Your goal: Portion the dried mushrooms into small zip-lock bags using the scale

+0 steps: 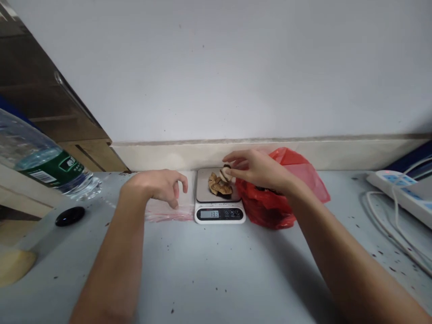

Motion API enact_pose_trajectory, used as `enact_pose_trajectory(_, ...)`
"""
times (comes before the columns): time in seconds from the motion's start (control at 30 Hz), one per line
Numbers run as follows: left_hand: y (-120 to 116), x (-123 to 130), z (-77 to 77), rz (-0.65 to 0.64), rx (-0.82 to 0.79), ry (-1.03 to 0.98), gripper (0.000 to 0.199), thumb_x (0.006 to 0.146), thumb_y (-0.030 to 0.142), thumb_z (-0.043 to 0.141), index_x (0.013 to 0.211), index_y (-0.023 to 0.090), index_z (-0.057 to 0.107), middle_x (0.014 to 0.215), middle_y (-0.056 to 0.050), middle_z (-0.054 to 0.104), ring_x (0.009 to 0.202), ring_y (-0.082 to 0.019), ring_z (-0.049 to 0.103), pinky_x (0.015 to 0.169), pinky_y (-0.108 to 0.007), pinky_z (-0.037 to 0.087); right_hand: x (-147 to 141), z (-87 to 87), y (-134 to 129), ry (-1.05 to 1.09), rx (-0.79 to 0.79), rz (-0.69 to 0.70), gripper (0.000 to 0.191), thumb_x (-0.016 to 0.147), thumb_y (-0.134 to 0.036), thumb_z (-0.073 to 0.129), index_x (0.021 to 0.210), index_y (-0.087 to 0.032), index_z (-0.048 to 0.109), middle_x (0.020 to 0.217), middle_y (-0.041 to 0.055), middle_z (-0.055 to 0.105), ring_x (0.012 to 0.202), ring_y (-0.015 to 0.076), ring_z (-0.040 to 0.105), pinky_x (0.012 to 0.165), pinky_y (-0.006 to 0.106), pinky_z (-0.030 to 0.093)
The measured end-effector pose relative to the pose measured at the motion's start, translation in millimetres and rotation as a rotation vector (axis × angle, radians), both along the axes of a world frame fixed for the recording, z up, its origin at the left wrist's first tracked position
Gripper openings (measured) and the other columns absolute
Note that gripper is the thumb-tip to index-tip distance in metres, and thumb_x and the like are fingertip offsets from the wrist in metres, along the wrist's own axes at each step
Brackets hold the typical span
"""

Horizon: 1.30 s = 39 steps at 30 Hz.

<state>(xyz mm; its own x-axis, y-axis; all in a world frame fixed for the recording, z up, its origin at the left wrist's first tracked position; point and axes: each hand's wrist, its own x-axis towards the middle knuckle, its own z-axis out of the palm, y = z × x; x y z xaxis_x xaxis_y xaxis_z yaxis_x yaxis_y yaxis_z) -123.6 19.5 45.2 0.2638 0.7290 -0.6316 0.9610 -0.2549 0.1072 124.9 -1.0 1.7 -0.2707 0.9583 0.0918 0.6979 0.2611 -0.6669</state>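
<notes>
A white kitchen scale (221, 221) stands on the table with several brown, wrinkled dried mushrooms (222, 189) on its metal plate; its display shows the digits 133. Over the plate's back right part, my right hand (258, 170) pinches a dried mushroom (227, 173) with a dark cap and pale underside. Just left of the scale, my left hand (164, 186) hovers with curved fingers apart and nothing in them. Beneath it lies a stack of clear plastic bags (168, 215) with reddish edges. Under my right wrist sits a red plastic bag (270, 209), opened, with dark contents partly hidden.
A large water bottle (50, 157) with a green label is at the left, near a black oval object (69, 216). A pale yellowish item (16, 266) lies at the left edge. On the right are a white power strip (405, 189) and cables (381, 225). A wall rises behind.
</notes>
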Motion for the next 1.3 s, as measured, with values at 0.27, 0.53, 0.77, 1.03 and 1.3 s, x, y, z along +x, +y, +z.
enact_pose_trajectory(0.27, -2, -9, 7.1, 0.013, 0.089, -0.076, 0.038, 0.073, 0.015, 0.054, 0.108, 0.024, 0.067, 0.103, -0.003, 0.076, 0.09, -0.023, 0.068, 0.071, -0.029, 0.045, 7, 12.9, -5, 0.064, 0.162, -0.052, 0.018, 0.093, -0.02, 0.066, 0.108, -0.016, 0.077, 0.103, 0.0095, 0.081, 0.091, 0.022, 0.076, 0.084, 0.034, 0.061)
enact_pose_trajectory(0.53, -6, -8, 13.0, 0.018, 0.146, -0.065, 0.038, 0.078, 0.015, 0.052, 0.112, 0.025, 0.066, 0.096, -0.002, 0.07, 0.083, -0.022, 0.062, 0.067, -0.028, 0.041, -4, 13.0, -8, -0.125, 0.129, -0.1, 0.017, 0.091, -0.009, 0.063, 0.098, -0.017, 0.076, 0.09, 0.0061, 0.079, 0.081, 0.0186, 0.073, 0.07, 0.027, 0.053)
enact_pose_trajectory(0.77, -7, -8, 11.9, 0.017, 0.164, -0.032, 0.036, 0.083, 0.016, 0.051, 0.113, 0.027, 0.067, 0.098, -0.003, 0.068, 0.081, -0.022, 0.059, 0.067, -0.03, 0.041, -27, 23.1, -23, -0.608, -0.096, 0.132, 0.015, 0.076, -0.006, 0.066, 0.073, -0.019, 0.073, 0.074, 0.0051, 0.072, 0.067, 0.0187, 0.063, 0.055, 0.03, 0.033)
enact_pose_trajectory(1.03, -11, -5, 17.6, 0.011, 0.191, -0.018, 0.04, 0.083, 0.016, 0.049, 0.116, 0.027, 0.068, 0.099, -0.004, 0.069, 0.08, -0.022, 0.061, 0.064, -0.029, 0.04, -13, 22.9, -17, -0.324, 0.001, 0.14, 0.017, 0.074, -0.006, 0.062, 0.075, -0.02, 0.072, 0.087, 0.0038, 0.074, 0.078, 0.0182, 0.065, 0.068, 0.028, 0.044)
enact_pose_trajectory(1.3, -15, -6, 19.0, 0.022, 0.226, -0.063, 0.041, 0.077, 0.021, 0.053, 0.113, 0.028, 0.069, 0.098, -0.005, 0.071, 0.077, -0.023, 0.061, 0.061, -0.029, 0.04, 36, 58.2, -33, 0.027, 0.059, -0.01, 0.008, 0.07, -0.018, 0.058, 0.065, -0.023, 0.058, 0.064, -0.0004, 0.062, 0.061, 0.0174, 0.059, 0.055, 0.029, 0.043)
